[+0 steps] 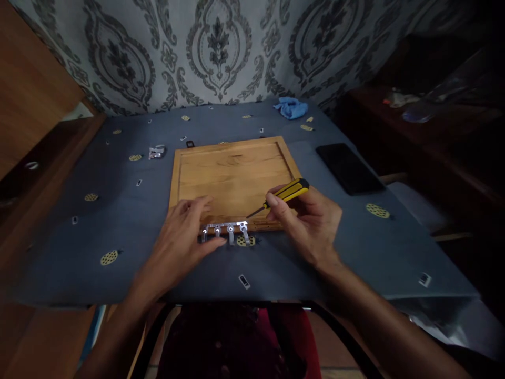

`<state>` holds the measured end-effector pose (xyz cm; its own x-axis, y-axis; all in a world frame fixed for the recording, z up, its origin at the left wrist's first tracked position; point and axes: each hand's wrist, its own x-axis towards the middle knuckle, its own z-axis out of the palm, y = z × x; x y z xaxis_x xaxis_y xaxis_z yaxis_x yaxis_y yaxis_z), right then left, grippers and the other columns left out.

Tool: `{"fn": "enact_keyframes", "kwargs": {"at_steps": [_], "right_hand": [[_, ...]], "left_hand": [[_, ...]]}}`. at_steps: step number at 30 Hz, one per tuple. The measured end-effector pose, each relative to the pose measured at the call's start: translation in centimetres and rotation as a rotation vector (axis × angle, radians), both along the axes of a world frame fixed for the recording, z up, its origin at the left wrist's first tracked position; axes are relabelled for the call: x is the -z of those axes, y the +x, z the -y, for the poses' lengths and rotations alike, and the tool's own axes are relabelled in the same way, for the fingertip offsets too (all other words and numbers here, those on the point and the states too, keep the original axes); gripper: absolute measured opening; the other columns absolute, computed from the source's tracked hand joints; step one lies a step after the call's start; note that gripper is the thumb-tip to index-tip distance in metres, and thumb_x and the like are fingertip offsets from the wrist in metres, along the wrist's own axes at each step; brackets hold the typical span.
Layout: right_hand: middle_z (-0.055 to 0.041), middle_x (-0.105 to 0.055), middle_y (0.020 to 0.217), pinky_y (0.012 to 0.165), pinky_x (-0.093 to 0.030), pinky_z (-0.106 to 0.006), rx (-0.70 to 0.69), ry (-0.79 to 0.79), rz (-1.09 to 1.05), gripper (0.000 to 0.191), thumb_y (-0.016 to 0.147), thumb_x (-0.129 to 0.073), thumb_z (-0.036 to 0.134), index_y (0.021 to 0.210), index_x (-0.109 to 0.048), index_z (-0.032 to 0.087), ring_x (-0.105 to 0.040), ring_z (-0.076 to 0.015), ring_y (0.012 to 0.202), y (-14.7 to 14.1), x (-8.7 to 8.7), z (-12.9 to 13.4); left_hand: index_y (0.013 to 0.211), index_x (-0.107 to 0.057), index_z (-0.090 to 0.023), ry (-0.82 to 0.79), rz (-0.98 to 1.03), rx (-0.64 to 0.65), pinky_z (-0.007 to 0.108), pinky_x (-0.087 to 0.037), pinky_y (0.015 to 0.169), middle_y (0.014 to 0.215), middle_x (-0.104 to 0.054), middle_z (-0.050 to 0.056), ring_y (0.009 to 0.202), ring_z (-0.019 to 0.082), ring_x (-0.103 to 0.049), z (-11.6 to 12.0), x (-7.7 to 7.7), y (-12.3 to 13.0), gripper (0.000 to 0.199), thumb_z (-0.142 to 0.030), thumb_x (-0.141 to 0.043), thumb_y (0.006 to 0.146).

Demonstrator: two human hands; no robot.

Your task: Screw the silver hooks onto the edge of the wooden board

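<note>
A wooden board (232, 173) with a raised rim lies flat on the table. Along its near edge sits a metal hook strip (224, 226), with several silver hooks pointing toward me. My left hand (179, 231) rests over the board's near left corner, fingers loosely bent on the wood and thumb stretched out beside the hooks. Between the thumb and fingers of my right hand (311, 221) is a yellow and black screwdriver (290, 190). Its shaft slants down to the left, the tip close to the strip's right end; whether it touches a screw I cannot tell.
A grey-blue patterned tablecloth (130, 210) covers the table. Small metal pieces (157, 152) lie left of the board. At the right is a black phone-like slab (349, 167); a crumpled blue cloth (291, 108) sits at the back, before a patterned curtain (216, 47).
</note>
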<state>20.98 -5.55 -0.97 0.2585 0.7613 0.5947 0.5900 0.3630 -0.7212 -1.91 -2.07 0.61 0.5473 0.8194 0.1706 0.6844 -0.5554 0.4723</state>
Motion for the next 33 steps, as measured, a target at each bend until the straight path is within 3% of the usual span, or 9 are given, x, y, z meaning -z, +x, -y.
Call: {"fn": "enact_keyframes", "kwargs": {"at_steps": [5,9,12,17,21,28,33], "right_hand": [[0.0014,-0.062,0.067,0.055,-0.046,-0.026,-0.065,0.080,0.163,0.018,0.090,-0.068,0.023,0.075,-0.060,0.021,-0.058,-0.0116,0.057,0.0,0.3,-0.1],[0.0002,-0.061,0.066,0.054,-0.044,-0.026,-0.063,0.089,0.252,0.019,0.091,-0.067,0.023,0.074,-0.058,0.020,-0.058,-0.0124,0.057,0.1,0.3,-0.1],[-0.0003,-0.062,0.067,0.053,-0.045,-0.027,-0.059,0.094,0.262,0.018,0.091,-0.066,0.023,0.076,-0.058,0.020,-0.058,-0.0129,0.058,0.2,0.3,-0.1],[-0.0004,-0.063,0.067,0.054,-0.048,-0.028,-0.042,0.107,0.223,0.015,0.090,-0.067,0.022,0.078,-0.059,0.022,-0.061,-0.0147,0.058,0.3,0.4,-0.1],[0.0005,-0.063,0.067,0.053,-0.048,-0.030,-0.031,0.105,0.196,0.015,0.090,-0.068,0.024,0.078,-0.059,0.024,-0.060,-0.0152,0.057,0.5,0.6,0.1],[0.0001,-0.065,0.071,0.054,-0.050,-0.028,-0.056,0.111,0.218,0.010,0.091,-0.068,0.023,0.085,-0.059,0.023,-0.064,-0.0147,0.062,0.7,0.7,0.4],[0.0006,-0.065,0.072,0.053,-0.048,-0.026,-0.072,0.127,0.214,0.011,0.090,-0.069,0.024,0.088,-0.058,0.022,-0.063,-0.0131,0.060,0.7,0.6,0.6]], "left_hand": [[0.130,-0.048,-0.026,-0.004,-0.017,-0.062,0.050,-0.050,0.097,0.121,-0.065,0.007,0.120,0.031,-0.058,0.0,0.4,-2.9,0.057,-0.029,-0.077,0.080],[0.123,-0.053,-0.029,-0.021,0.019,-0.040,0.047,-0.051,0.096,0.118,-0.067,0.004,0.116,0.028,-0.059,0.5,0.5,-3.6,0.045,-0.033,-0.074,0.084],[0.124,-0.053,-0.029,-0.022,0.020,0.012,0.047,-0.050,0.097,0.117,-0.066,0.004,0.115,0.027,-0.058,0.8,0.5,-2.3,0.043,-0.031,-0.072,0.086],[0.131,-0.044,-0.024,-0.037,-0.050,0.140,0.050,-0.047,0.098,0.122,-0.064,0.009,0.116,0.031,-0.056,1.0,0.6,2.1,0.062,-0.033,-0.080,0.080],[0.125,-0.047,-0.021,-0.023,-0.121,0.184,0.048,-0.047,0.097,0.120,-0.065,0.010,0.112,0.031,-0.058,0.7,0.8,4.4,0.060,-0.034,-0.082,0.078],[0.130,-0.045,-0.020,-0.048,-0.147,0.156,0.047,-0.047,0.096,0.116,-0.065,0.009,0.110,0.031,-0.058,0.4,0.8,5.1,0.062,-0.032,-0.080,0.080],[0.138,-0.038,-0.018,-0.026,-0.166,0.174,0.048,-0.047,0.098,0.122,-0.062,0.012,0.116,0.033,-0.055,0.0,0.3,3.8,0.084,-0.041,-0.086,0.072]]}}
